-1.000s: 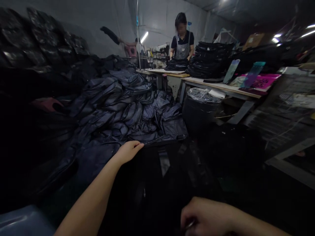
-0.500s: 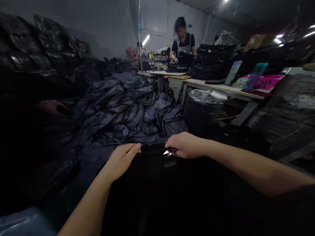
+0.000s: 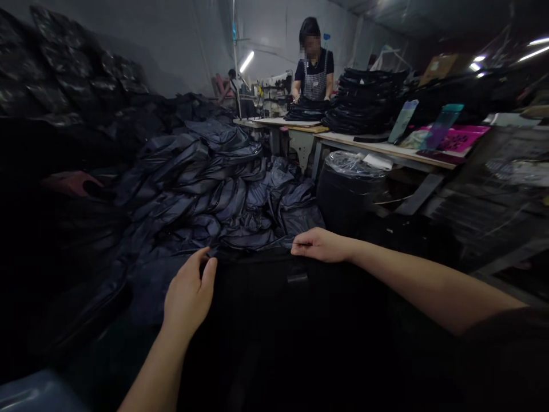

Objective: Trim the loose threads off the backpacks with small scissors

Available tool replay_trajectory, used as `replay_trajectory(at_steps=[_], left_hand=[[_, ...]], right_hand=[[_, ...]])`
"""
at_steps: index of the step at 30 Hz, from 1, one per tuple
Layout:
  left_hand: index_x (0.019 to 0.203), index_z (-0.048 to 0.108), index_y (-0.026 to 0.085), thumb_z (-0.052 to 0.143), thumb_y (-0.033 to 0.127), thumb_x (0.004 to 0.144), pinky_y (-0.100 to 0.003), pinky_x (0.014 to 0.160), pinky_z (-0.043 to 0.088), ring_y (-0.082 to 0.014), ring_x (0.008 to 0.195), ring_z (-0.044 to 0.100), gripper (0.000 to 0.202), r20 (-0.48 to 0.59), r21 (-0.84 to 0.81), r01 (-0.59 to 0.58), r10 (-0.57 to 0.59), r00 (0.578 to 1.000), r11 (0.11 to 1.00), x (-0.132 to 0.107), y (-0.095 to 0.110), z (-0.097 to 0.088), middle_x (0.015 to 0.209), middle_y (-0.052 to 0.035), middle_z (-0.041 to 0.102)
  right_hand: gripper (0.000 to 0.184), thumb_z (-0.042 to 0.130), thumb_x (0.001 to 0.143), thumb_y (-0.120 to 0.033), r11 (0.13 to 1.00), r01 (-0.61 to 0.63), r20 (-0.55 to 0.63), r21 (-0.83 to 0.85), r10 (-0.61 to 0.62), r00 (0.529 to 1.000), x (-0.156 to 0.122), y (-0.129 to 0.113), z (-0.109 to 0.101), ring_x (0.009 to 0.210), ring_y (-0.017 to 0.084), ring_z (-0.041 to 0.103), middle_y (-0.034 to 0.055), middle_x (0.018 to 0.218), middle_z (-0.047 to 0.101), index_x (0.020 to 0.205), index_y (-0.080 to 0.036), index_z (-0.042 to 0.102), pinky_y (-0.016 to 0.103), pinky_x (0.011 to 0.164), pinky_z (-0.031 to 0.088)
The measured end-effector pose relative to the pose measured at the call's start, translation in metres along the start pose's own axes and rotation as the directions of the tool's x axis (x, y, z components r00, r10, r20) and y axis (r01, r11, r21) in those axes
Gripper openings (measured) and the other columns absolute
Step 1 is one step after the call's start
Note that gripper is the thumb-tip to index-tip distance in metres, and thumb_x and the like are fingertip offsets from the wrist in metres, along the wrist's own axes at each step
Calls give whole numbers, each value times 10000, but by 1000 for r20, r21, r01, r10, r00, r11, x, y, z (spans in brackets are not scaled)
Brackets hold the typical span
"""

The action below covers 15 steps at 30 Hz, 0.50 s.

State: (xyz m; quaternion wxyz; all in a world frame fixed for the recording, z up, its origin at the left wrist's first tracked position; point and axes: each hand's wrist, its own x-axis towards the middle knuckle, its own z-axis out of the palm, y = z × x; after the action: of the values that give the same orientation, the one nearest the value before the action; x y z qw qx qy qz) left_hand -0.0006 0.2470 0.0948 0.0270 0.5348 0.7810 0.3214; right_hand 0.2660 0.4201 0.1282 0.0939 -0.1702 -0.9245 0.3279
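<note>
Black fabric (image 3: 257, 320) fills the space in front of me, a small shiny strip (image 3: 297, 277) near its far edge. My left hand (image 3: 189, 292) is by that edge on the left, thumb and forefinger apart; whether it touches the cloth I cannot tell. My right hand (image 3: 321, 245) is closed at the edge on the right. A thin dark part of the thread snips (image 3: 302, 245) shows between its fingers, while the blades are hidden.
Beyond the fabric lies a heap of dark shiny bags or garments (image 3: 223, 194). A black bin with a plastic liner (image 3: 354, 191) stands before a worktable (image 3: 390, 149). A co-worker (image 3: 315, 74) handles dark pieces beside a tall stack (image 3: 364, 103).
My left hand has moved left and its fingers have parted. The right hand has turned, so the snips' blades no longer show. The co-worker's dark pieces are lower.
</note>
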Motion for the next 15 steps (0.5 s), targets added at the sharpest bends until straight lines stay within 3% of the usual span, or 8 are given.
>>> replay_trajectory(at_steps=[3, 5, 7, 9, 11, 13, 14, 15], left_hand=[[1327, 417, 121, 336, 538, 877, -527, 960, 375, -365, 1192, 443, 619, -16, 106, 175, -174, 985, 979, -14, -33, 27, 1247, -201, 512], [1346, 390, 73, 322, 565, 866, -537, 954, 378, -398, 1199, 429, 691, 1, 133, 352, -356, 935, 926, -27, -51, 45, 1253, -242, 482], [1389, 324, 69, 293, 578, 866, -541, 940, 393, -409, 1207, 421, 731, 67, 117, 472, -481, 874, 874, -44, -64, 58, 1293, -252, 443], [1425, 257, 89, 268, 571, 875, -542, 948, 392, -401, 1252, 377, 732, 127, 76, 504, -510, 851, 860, -63, -71, 63, 1365, -241, 378], [1433, 251, 113, 286, 557, 879, -541, 1002, 347, -373, 1323, 282, 711, 118, 40, 464, -465, 877, 885, -84, -71, 61, 1441, -211, 299], [1418, 307, 172, 317, 517, 890, -525, 1083, 239, -315, 1375, 194, 631, 128, -1, 324, -322, 938, 946, -104, -64, 55, 1491, -139, 260], [1407, 335, 221, 317, 483, 902, -512, 1111, 181, -281, 1386, 178, 570, 168, -47, 222, -211, 963, 974, -114, -59, 51, 1502, -91, 262], [1396, 354, 273, 302, 448, 916, -501, 1127, 135, -253, 1390, 180, 513, 226, -117, 119, -91, 970, 986, -122, -53, 46, 1504, -46, 274]], right_hand=[[222, 523, 859, -347, 983, -100, -269, -157, 55, 962, -6, 19, 11, 714, 143, 591, 23, 776, 660, 854, -169, 657, 234, 659, 424], [208, 519, 856, -336, 977, -170, -437, -131, 97, 894, -22, 34, 22, 724, 151, 612, 26, 796, 680, 859, -185, 663, 242, 671, 439], [248, 489, 866, -369, 963, -271, -576, -11, 215, 789, -51, 50, 36, 729, 163, 629, 28, 795, 688, 866, -193, 663, 255, 681, 462], [280, 511, 836, -424, 896, -430, -691, 110, 380, 615, -93, 68, 54, 763, 194, 645, 41, 830, 700, 887, -199, 670, 288, 703, 487], [322, 572, 774, -463, 770, -589, -750, 244, 535, 389, -141, 86, 79, 871, 232, 650, 47, 940, 706, 952, -213, 671, 338, 802, 492], [431, 600, 727, -510, 598, -671, -706, 439, 691, 154, -186, 98, 110, 927, 274, 649, 65, 991, 707, 1027, -206, 661, 384, 828, 499], [475, 612, 700, -542, 507, -681, -644, 528, 762, 68, -204, 100, 126, 901, 294, 658, 77, 962, 715, 1016, -192, 670, 401, 801, 513], [489, 615, 684, -562, 444, -659, -569, 607, 822, 30, -218, 100, 142, 856, 301, 670, 84, 909, 724, 974, -175, 688, 404, 768, 529]])
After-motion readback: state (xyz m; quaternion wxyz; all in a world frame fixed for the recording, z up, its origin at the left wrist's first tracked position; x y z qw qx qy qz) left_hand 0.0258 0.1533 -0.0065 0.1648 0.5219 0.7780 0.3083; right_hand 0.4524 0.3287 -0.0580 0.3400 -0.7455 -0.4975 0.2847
